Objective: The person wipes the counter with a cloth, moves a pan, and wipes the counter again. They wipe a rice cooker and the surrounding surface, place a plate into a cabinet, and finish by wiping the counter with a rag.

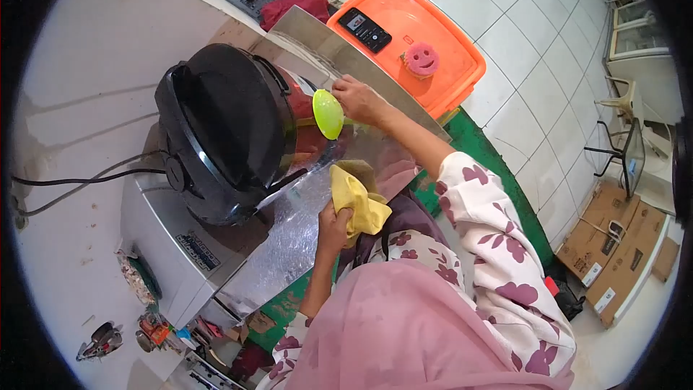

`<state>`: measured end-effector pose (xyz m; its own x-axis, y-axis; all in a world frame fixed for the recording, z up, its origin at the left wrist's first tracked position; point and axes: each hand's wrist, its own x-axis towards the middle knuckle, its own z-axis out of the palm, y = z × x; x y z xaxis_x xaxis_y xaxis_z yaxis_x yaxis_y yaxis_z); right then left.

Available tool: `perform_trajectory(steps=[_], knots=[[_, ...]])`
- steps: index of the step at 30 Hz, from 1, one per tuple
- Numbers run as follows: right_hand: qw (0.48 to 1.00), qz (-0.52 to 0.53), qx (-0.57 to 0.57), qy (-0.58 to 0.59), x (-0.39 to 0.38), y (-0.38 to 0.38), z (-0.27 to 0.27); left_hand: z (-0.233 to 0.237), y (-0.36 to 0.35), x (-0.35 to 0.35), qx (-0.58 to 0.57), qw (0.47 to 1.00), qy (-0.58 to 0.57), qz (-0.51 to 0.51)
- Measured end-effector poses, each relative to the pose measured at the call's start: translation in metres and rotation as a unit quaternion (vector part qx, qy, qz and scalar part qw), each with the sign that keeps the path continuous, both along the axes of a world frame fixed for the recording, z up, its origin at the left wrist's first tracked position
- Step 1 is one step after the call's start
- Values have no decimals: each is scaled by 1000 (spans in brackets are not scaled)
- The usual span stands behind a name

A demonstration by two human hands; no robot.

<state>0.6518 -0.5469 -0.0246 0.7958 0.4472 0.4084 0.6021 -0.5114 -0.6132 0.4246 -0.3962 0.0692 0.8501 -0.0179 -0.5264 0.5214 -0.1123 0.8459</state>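
Observation:
A yellow cloth (359,206) hangs bunched in my left hand (333,230), whose fingers are wrapped round it, in front of the black cooker. My right hand (357,100) is closed beside a lime-green scoop (328,114), apparently gripping its end; the fingers partly hide that end. The scoop is close to the right side of the large black rounded cooker (234,115), which has a lid and a reddish glossy front. Beneath the cooker is a silvery, shiny surface (278,263).
An orange lid (447,50) bears a black phone (364,29) and a pink smiley sponge (421,61). Cables (94,177) run left from the cooker. Cardboard boxes (613,249) and a chair (624,152) stand at the right on the tiled floor.

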Motion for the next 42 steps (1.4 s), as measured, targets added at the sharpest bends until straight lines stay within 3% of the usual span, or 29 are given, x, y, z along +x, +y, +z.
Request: perform_trajectory(steps=[2,5,9,11,15,16,17,18,20,22,23,24,25,27,29,31,33,36,38,40,42], knots=[[988,85,-116,-53,-15,-13,1,-1,4,-5,-11,1000,16,11],[983,149,-98,-49,-55,-31,20,-4,15,-15,-38,998,39,27],[971,189,-142,-35,-141,-69,18,3,31,-29,-14,999,29,9],[962,197,-182,-57,-193,-100,41,10,37,-36,-34,999,27,25],[887,295,-307,176,-292,-166,19,16,55,-56,-45,998,24,26],[847,243,-304,362,-300,-181,2,18,59,-60,-47,998,23,28],[773,182,-289,535,-309,-194,-16,23,62,-64,-50,998,22,21],[771,183,-290,536,-326,-201,-29,28,67,-70,-52,998,23,12],[766,99,-503,388,-350,-222,-52,34,70,-81,-48,999,18,9],[716,0,-665,212,-365,-215,-71,38,79,-84,-32,999,8,-7],[718,5,-663,212,-366,-198,-71,40,81,-93,-61,998,-12,13],[780,-161,-503,335,-346,-174,-57,39,80,-100,-92,994,-35,38],[786,-317,-307,434,-328,-148,-36,38,78,-104,-92,994,-36,44],[820,-342,-28,458,-309,-97,29,35,74,-105,-136,986,-72,55],[841,-239,244,419,-315,-30,78,46,64,-99,-57,975,-213,-25],[867,-139,352,325,-335,44,114,54,54,-97,-122,966,-219,-63],[866,-151,326,347,-349,58,115,72,63,-100,-15,960,-235,-148],[881,-212,276,319,-334,42,117,78,83,-116,-33,958,-257,-123],[887,-277,262,262,-293,15,140,72,114,-128,80,946,-292,-117],[861,-314,341,209,-245,-10,129,57,146,-147,23,982,-176,-57],[881,-385,167,218,-203,-31,117,37,176,-171,48,988,-143,-29]])
